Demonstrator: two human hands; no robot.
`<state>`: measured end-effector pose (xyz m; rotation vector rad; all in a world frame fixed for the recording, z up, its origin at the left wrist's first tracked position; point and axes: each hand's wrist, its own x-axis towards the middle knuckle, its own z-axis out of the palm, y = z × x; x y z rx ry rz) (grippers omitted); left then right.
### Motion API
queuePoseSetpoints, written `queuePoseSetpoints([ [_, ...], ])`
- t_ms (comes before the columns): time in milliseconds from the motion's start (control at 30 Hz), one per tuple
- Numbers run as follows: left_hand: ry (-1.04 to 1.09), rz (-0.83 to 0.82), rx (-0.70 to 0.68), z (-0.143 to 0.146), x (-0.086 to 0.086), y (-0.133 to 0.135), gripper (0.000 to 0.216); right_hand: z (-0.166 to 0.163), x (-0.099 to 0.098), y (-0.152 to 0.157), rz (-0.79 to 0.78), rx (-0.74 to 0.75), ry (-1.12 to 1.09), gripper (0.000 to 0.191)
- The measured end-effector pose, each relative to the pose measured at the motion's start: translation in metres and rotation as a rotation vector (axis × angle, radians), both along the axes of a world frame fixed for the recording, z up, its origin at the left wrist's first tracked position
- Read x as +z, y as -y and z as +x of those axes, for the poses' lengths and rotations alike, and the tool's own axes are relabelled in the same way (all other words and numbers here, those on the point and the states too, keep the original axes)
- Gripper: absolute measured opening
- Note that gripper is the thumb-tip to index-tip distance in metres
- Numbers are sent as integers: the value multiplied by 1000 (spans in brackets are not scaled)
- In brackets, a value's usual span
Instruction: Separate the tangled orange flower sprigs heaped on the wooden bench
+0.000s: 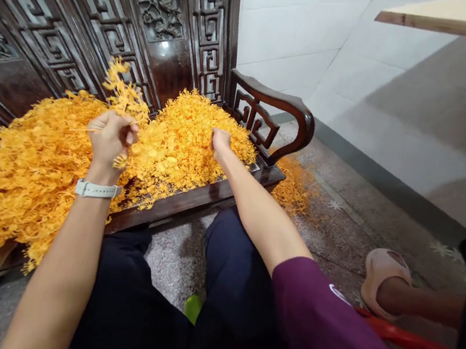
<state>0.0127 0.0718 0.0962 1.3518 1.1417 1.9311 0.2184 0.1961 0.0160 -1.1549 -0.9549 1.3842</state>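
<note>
My left hand (111, 133), with a pale watch band on its wrist, is closed around a yellow-orange artificial flower sprig (124, 91). The sprig's frilly head rises above the fingers, and a thin stem pokes out to the left. My right hand (221, 143) is at the front of the right-hand heap of yellow sprigs (198, 115). Its fingers look curled together, but what they grip, if anything, is hidden. A larger heap of long-stemmed sprigs (39, 160) lies left of and behind my left hand.
The heaps rest on a dark carved wooden bench with an armrest (303, 128). Orange pieces (296, 185) lie on the floor beyond it. A person's sandalled foot (388, 284) is at right, near a red plastic object (413, 348). A board edge (458, 26) juts in above.
</note>
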Motion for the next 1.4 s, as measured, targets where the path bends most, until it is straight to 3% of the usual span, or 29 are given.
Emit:
queuePoseSetpoints([
  [100,-54,-192,55,-19,-21,-8,32,11,29,14,120,173,3,27],
  [233,-109,-275,115,-28,-45,-15,38,45,100,67,643,546,22,29],
  [300,-124,-272,136,-27,-46,-14,40,76,128,90,704,704,55,35],
  [367,-121,-264,131,-25,-44,-13,41,100,141,96,611,937,96,39],
  [433,-116,-268,100,-23,-42,-12,42,103,136,84,434,1001,104,37],
  [467,-116,-271,82,-22,-41,-11,43,94,127,73,360,931,65,35],
  [533,-132,-278,58,-20,-42,-9,44,65,104,52,254,643,-93,31],
  [600,-161,-280,41,-16,-44,-7,45,32,79,38,39,462,-183,23],
  [700,-214,-286,-10,-9,-48,-5,45,1,47,36,-63,438,-156,11],
  [833,-283,-314,-143,2,-51,-3,42,-10,26,50,-30,452,-69,9],
  [933,-327,-344,-292,9,-51,-1,38,-18,20,57,2,471,-6,21],
  [1033,-363,-352,-396,15,-50,2,35,-26,15,61,59,622,32,38],
  [1100,-387,-352,-430,17,-50,3,34,-28,11,61,145,682,28,37],
  [1200,-419,-362,-451,19,-49,5,35,-25,10,59,241,571,-44,34],
  [1400,-419,-363,-405,27,-43,10,32,-16,18,59,210,405,-187,32],
])
